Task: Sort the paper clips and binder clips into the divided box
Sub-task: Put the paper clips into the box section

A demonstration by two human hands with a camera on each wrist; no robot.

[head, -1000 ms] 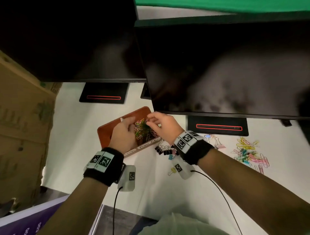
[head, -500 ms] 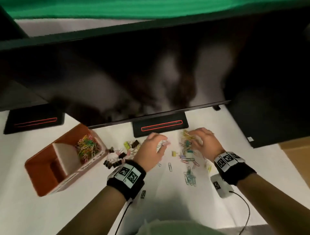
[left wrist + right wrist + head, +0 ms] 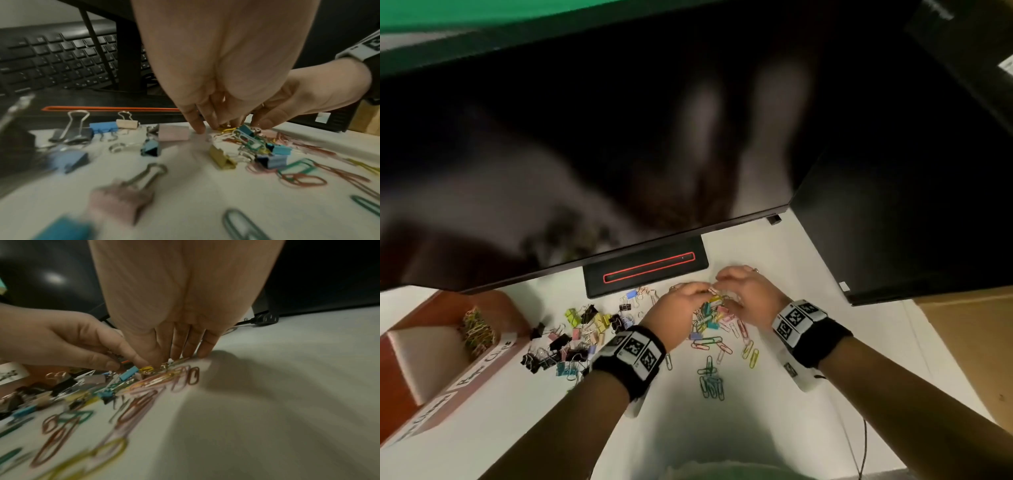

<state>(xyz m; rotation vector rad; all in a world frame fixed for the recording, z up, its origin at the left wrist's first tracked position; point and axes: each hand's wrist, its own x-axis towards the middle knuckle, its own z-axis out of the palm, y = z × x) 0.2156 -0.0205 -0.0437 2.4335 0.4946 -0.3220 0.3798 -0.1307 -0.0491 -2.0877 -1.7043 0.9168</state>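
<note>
The white table point(image 3: 842, 394) is holding everything. The brown divided box point(image 3: 493, 310) is sitting far out at 9 o'clock from the hands, its long side running from 7 to 1 o'clock, with paper clips already inside. Black and coloured binder clips point(image 3: 571, 339) are lying between box and hands. The left hand point(image 3: 676, 310) and right hand point(image 3: 744, 291) are meeting over the mixed pile point(image 3: 714, 315), fingers curled down and digging in it; I cannot tell what they are pinching. The left hand is nearer the box.
</note>
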